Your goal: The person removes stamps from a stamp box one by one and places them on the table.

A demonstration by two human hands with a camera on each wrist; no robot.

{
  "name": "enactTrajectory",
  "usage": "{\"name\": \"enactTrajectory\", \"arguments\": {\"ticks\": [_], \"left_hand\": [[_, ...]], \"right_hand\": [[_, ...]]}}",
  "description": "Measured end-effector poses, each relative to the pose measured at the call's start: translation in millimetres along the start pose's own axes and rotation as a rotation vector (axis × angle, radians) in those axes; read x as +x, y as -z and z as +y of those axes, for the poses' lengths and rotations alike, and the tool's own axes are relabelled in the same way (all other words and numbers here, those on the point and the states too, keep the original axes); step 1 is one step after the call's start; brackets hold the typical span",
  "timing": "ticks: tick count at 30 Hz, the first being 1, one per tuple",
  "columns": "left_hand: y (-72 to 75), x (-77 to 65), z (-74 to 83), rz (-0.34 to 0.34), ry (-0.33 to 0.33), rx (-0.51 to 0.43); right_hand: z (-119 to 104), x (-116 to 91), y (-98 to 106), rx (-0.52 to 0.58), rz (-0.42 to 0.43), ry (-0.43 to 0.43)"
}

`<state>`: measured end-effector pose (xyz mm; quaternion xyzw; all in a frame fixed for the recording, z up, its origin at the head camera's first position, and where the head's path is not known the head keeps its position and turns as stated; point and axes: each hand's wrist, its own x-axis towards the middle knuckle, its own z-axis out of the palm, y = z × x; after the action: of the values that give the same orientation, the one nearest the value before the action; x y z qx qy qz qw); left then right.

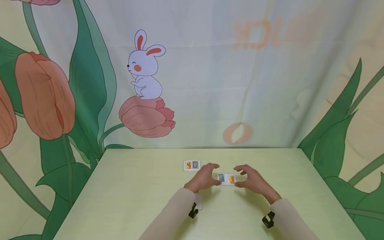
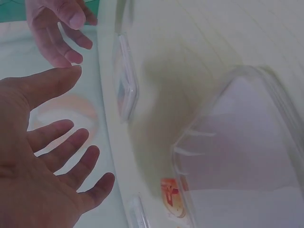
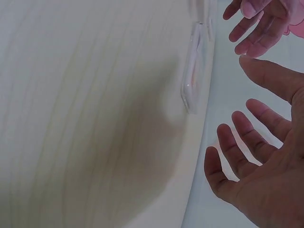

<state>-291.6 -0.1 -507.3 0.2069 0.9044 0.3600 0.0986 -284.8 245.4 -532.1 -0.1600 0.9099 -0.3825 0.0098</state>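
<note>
A small card in a clear sleeve, with a bluish-green picture and an orange one, lies flat on the table. My left hand hovers at its left side and my right hand at its right, thumbs close to the near corners in the head view. Both wrist views show the fingers spread and gently bent, holding nothing. There the sleeved card rests on the tabletop, apart from the fingers. Farther back, left of it, sits a second sleeved card with an orange and a grey-green picture.
Partly hidden beneath my left forearm is another clear-sleeved piece, large and whitish in the left wrist view, beside an orange picture. The pale wood-grain table ends at a printed curtain with a rabbit and tulips.
</note>
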Motion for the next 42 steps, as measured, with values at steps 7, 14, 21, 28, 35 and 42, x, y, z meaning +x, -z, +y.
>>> {"name": "enactTrajectory", "arguments": {"ticks": [7, 14, 21, 28, 35, 42], "left_hand": [[-5.9, 10.4, -3.7, 0.005, 0.044, 0.054], [-13.1, 19.6, -9.8, -0.008, 0.062, 0.127], [-18.9, 23.3, -12.1, -0.003, 0.080, 0.174], [-23.2, 23.7, -8.7, -0.001, 0.107, 0.224], [-26.2, 23.5, -8.4, 0.012, 0.118, 0.232], [-26.7, 22.8, -7.5, 0.018, 0.110, 0.249]], "right_hand": [[6.4, 8.4, -4.8, -0.028, -0.046, -0.056], [10.2, 12.2, -7.7, -0.033, -0.073, -0.148], [14.4, 15.9, -12.2, -0.046, -0.084, -0.169], [16.0, 17.4, -15.8, -0.063, -0.086, -0.146], [17.6, 19.0, -19.6, -0.084, -0.094, -0.146], [20.8, 20.2, -21.4, -0.103, -0.089, -0.174]]}}
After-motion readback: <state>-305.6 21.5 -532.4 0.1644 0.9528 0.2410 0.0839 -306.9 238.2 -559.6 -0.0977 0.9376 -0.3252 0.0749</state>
